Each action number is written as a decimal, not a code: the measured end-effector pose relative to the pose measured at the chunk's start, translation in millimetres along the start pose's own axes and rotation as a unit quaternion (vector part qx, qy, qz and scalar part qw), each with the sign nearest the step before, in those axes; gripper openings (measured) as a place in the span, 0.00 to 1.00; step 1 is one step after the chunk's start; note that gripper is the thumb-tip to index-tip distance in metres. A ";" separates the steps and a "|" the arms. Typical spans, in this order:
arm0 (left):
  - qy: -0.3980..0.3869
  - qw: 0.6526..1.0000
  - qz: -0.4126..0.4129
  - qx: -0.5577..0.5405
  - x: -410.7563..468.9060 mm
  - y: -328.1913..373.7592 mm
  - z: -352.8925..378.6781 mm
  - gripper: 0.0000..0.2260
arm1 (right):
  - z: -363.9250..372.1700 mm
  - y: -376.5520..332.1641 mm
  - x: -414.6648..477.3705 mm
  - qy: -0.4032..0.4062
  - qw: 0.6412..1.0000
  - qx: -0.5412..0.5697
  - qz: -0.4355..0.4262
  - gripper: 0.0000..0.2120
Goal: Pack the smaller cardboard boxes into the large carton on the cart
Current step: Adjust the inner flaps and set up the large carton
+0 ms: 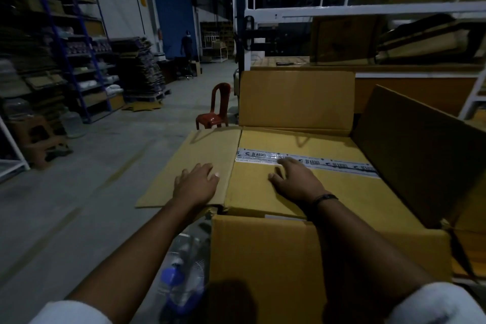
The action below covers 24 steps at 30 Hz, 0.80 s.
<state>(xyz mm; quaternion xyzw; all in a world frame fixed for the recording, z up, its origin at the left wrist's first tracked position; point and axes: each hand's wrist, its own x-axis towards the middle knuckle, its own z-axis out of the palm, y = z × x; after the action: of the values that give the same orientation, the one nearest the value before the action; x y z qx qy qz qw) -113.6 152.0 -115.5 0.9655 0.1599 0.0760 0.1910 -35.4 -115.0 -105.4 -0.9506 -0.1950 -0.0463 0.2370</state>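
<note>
Large carton [302, 258] right up front and open on top: far flap [297, 100] standing upright, right flap [420, 160] leaning up and outward, left flap [194, 155] folded out flat to the left. Sitting inside, a smaller cardboard box [342, 192], top about level with the carton's rim and filling it pretty much edge to edge, sealed across with white printed tape [328, 163] reading BEARDO.

Left hand [197, 184] palm down on the left flap, close to its fold edge, fingers straight and a bit spread, gripping nothing. Right hand [297, 181] resting on top of the smaller box toward its near left corner, fingers relaxed and loosely splayed, fingertips just reaching the tape, also holding nothing. Black band [326, 198] on that wrist.

Down by the carton's near left corner, a clear water bottle [181, 279] with a blue cap. Red plastic chair [214, 110] on the floor just past the far left corner. Off to the left, blue-framed shelving [52, 47] stuffed with cardboard, plus a stack of flattened boxes [139, 71] on a pallet. Person [187, 43] way back in the aisle. White metal frame [342, 12] behind the carton — more cardboard on it.
</note>
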 end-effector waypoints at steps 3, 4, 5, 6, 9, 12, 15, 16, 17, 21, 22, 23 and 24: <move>0.006 1.000 -0.001 0.011 -0.1 15.6 0.6 0.27 | -9.9 20.8 3.0 0.002 0.999 -0.027 0.026 0.34; 0.005 1.000 0.006 0.009 0.2 20.3 1.8 0.27 | -13.1 26.1 4.2 -0.003 0.999 -0.035 0.038 0.36; 0.003 1.000 0.014 0.005 0.5 24.4 3.2 0.27 | -15.7 30.8 5.7 -0.010 0.998 -0.045 0.047 0.37; 0.000 1.000 0.022 -0.003 1.5 27.9 5.3 0.27 | -18.0 34.8 7.6 -0.017 0.997 -0.058 0.053 0.38; -0.002 0.998 0.055 -0.017 2.7 40.5 8.7 0.26 | -22.7 42.2 13.5 -0.029 0.994 -0.082 0.061 0.35; 0.002 0.995 0.100 -0.010 4.6 52.5 11.5 0.25 | -23.1 49.1 18.7 -0.031 0.994 -0.090 0.054 0.29; -0.001 0.992 0.123 0.005 4.0 63.9 14.7 0.26 | -21.5 52.8 21.8 -0.036 0.993 -0.100 0.046 0.27; -0.004 0.992 0.128 0.008 3.7 67.8 15.3 0.25 | -20.9 53.3 22.8 -0.037 0.993 -0.103 0.045 0.28; -0.008 0.991 0.131 0.011 2.8 72.4 14.7 0.25 | -20.3 53.5 23.4 -0.040 0.993 -0.106 0.044 0.29; -0.016 0.990 0.138 0.017 7.1 80.9 14.4 0.27 | -20.2 56.7 25.4 -0.051 0.991 -0.114 0.041 0.29; -0.013 0.990 0.138 0.014 9.8 80.5 14.8 0.27 | -19.8 57.5 25.8 -0.053 0.991 -0.114 0.039 0.30; -0.010 0.990 0.137 0.006 13.4 79.9 15.8 0.26 | -19.0 58.1 26.0 -0.054 0.991 -0.114 0.037 0.32; -0.006 0.991 0.135 -0.006 17.1 79.3 16.5 0.26 | -18.5 58.0 26.3 -0.054 0.991 -0.115 0.036 0.33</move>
<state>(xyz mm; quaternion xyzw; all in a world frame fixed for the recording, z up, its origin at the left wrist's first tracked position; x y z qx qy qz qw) -71.9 82.5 -98.0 0.9776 0.0265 0.0961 0.1855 11.6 -161.5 -109.5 -0.9791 -0.1662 -0.0085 0.1166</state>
